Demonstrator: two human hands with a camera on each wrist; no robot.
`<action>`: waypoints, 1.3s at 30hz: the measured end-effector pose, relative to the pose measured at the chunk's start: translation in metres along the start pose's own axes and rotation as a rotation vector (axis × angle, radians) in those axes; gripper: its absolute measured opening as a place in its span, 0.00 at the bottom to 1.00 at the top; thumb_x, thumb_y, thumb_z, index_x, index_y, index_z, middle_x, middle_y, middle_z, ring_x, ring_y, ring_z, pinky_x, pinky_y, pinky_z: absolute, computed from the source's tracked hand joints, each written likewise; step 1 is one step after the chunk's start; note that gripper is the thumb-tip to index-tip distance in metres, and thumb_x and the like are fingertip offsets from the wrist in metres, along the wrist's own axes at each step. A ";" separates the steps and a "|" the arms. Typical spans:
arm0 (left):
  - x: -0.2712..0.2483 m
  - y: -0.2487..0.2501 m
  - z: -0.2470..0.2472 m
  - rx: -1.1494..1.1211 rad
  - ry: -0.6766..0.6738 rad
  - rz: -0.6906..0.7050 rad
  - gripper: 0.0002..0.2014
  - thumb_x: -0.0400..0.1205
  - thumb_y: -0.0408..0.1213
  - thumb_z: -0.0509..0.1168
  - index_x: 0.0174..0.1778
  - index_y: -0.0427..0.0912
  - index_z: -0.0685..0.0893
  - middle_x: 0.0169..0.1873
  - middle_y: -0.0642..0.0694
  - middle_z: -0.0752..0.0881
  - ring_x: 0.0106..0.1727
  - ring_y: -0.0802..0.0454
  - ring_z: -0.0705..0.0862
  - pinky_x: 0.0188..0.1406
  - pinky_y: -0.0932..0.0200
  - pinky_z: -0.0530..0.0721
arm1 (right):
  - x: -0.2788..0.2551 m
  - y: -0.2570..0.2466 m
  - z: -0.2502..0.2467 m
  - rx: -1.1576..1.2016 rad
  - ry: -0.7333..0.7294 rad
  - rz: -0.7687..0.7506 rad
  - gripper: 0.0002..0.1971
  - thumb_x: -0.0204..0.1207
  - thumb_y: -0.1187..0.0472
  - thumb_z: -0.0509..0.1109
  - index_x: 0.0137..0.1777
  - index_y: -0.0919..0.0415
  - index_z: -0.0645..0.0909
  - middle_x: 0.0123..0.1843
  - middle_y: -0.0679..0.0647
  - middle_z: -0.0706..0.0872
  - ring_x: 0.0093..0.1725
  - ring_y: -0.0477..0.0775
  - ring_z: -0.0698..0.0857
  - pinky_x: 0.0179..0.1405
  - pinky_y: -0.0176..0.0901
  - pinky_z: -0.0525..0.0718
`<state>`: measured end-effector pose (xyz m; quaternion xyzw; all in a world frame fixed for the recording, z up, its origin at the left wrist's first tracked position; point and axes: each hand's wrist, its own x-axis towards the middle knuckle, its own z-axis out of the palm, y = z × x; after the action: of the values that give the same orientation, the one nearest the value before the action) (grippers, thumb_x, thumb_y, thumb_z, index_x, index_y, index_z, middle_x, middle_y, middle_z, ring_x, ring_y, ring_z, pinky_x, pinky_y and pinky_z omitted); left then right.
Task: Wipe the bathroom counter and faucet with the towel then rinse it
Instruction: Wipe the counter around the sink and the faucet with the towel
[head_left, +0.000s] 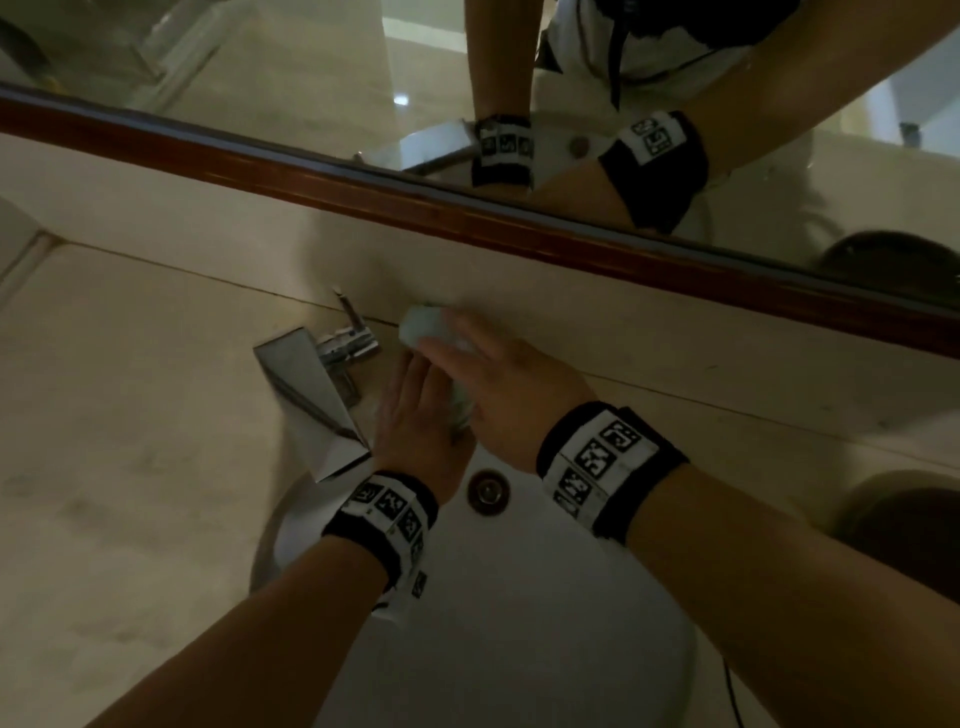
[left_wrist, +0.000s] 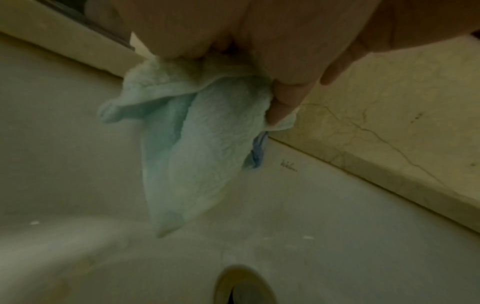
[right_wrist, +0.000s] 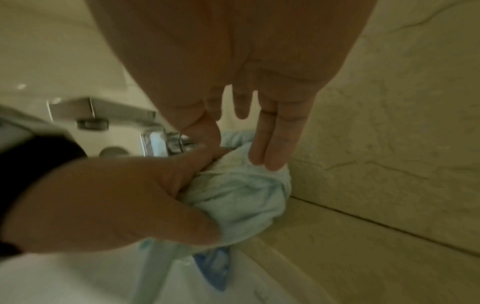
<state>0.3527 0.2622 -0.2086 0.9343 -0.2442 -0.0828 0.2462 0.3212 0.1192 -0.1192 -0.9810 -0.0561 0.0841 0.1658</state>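
A light blue towel (head_left: 422, 326) is bunched between both hands over the back rim of the white sink (head_left: 519, 613), just right of the chrome faucet (head_left: 311, 379). My left hand (head_left: 415, 376) grips the towel from the left, thumb and fingers curled round it; the left wrist view shows the towel (left_wrist: 192, 156) hanging from that grip above the basin (left_wrist: 337, 226). Over the towel's top lies my right hand (head_left: 449, 335), and in the right wrist view its straight fingers (right_wrist: 267, 152) touch the towel (right_wrist: 244, 191). The faucet (right_wrist: 103, 112) shows blurred behind.
Beige stone counter (head_left: 130, 426) spreads to the left and a low backsplash (head_left: 597, 317) runs behind the hands. A wood-framed mirror (head_left: 467, 221) sits above it. The sink drain (head_left: 488, 491) lies below my wrists. A dark round object (head_left: 904, 514) sits at the right edge.
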 end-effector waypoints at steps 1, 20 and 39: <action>-0.001 -0.001 0.002 -0.003 -0.017 0.023 0.44 0.81 0.50 0.67 0.89 0.52 0.48 0.89 0.49 0.48 0.89 0.49 0.41 0.88 0.43 0.50 | 0.004 0.003 0.003 -0.047 -0.045 -0.022 0.42 0.76 0.65 0.67 0.84 0.37 0.50 0.88 0.44 0.41 0.71 0.64 0.76 0.58 0.56 0.86; 0.004 0.065 0.017 -0.216 -0.292 0.324 0.44 0.74 0.33 0.70 0.87 0.46 0.60 0.86 0.46 0.60 0.87 0.48 0.53 0.87 0.48 0.54 | -0.080 0.074 0.014 -0.041 -0.167 0.517 0.41 0.78 0.40 0.62 0.84 0.49 0.44 0.81 0.62 0.62 0.50 0.62 0.85 0.46 0.52 0.86; -0.013 0.123 0.052 -0.248 -0.293 0.316 0.36 0.79 0.29 0.64 0.86 0.46 0.64 0.82 0.46 0.68 0.80 0.47 0.70 0.81 0.56 0.68 | -0.115 0.098 -0.007 -0.034 -0.215 0.405 0.45 0.69 0.45 0.76 0.83 0.50 0.57 0.84 0.51 0.62 0.80 0.57 0.67 0.78 0.53 0.70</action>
<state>0.2755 0.1531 -0.1915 0.8252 -0.4082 -0.2071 0.3310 0.2178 0.0089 -0.1290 -0.9603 0.1231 0.2187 0.1219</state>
